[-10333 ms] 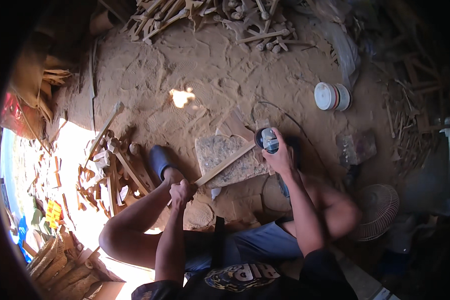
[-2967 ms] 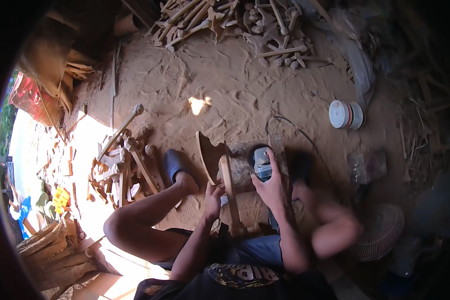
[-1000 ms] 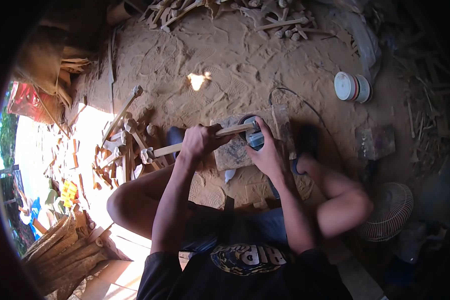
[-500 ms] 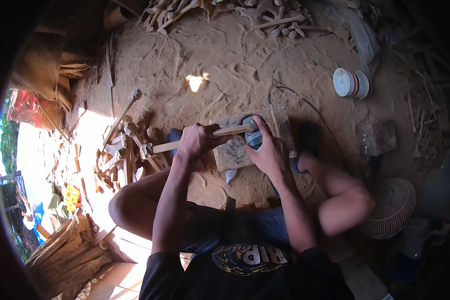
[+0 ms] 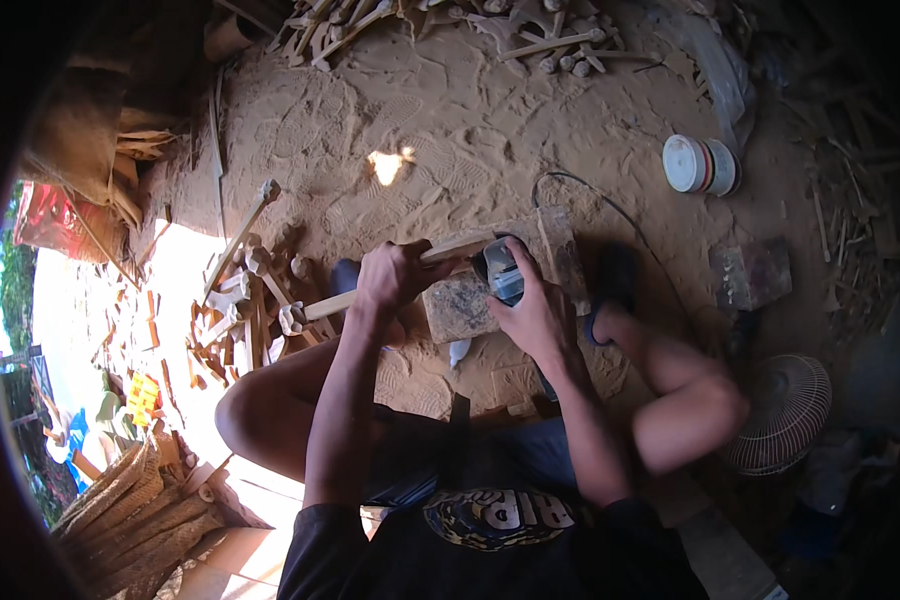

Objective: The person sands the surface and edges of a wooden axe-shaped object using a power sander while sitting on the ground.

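Observation:
My left hand (image 5: 394,277) is closed around a pale wooden stick (image 5: 328,305) that slants up to the right. A carved knob (image 5: 292,319) forms the stick's left end. Closed over a grey-and-dark angle grinder (image 5: 506,286), my right hand (image 5: 538,310) has its index finger stretched along the tool's top. The stick's right end lies against the edge of the grinder's dark round disc; the exact contact is hard to see. Both are above a worn, stained block (image 5: 460,308) between my legs. The grinder's rear body is mostly hidden under my right hand and forearm.
Several knobbed sticks (image 5: 260,262) are piled left of my knee, more wooden pieces (image 5: 560,45) at the far side. A black cord (image 5: 620,210) curves over the sandy ground. To the right are a white tub (image 5: 685,164), a block (image 5: 752,274) and a fan (image 5: 782,415).
The stick's right end has shifted upward and away from me, toward the disc's far edge. The grinder has tilted and moved slightly left. Both hands keep their grip.

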The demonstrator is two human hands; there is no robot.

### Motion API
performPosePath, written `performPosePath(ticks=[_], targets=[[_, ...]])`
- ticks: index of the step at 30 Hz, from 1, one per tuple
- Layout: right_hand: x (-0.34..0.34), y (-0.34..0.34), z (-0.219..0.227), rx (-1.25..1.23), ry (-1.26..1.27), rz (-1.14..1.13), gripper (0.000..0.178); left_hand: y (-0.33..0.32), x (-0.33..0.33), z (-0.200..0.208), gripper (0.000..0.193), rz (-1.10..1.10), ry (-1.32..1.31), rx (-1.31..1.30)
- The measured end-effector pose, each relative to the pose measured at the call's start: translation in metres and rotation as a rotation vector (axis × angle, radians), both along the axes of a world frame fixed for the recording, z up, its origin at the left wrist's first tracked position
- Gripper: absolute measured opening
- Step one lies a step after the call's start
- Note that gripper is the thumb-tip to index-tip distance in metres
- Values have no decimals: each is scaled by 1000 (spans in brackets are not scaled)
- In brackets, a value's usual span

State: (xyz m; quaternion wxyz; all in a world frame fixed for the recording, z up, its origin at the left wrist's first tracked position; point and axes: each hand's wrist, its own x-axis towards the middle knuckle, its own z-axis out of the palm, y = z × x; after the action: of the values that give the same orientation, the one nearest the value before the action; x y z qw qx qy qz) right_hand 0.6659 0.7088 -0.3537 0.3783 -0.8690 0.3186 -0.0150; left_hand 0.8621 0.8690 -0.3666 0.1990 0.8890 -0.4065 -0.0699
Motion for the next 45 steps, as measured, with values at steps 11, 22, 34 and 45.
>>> performPosePath(ticks=[11,22,34,45], targets=[[4,-8,-3,-3,-13,13,88,2,10,4,47,-232,-1,32],[-11,-15,0,-28,-15,-13,90,-21,0,11,43,-68,-261,-124],[-13,0,15,63,-56,59,88,-1,8,-31,46,110,421,-510],[-9,11,19,119,3,126,88,4,3,-45,49,121,576,-730]])
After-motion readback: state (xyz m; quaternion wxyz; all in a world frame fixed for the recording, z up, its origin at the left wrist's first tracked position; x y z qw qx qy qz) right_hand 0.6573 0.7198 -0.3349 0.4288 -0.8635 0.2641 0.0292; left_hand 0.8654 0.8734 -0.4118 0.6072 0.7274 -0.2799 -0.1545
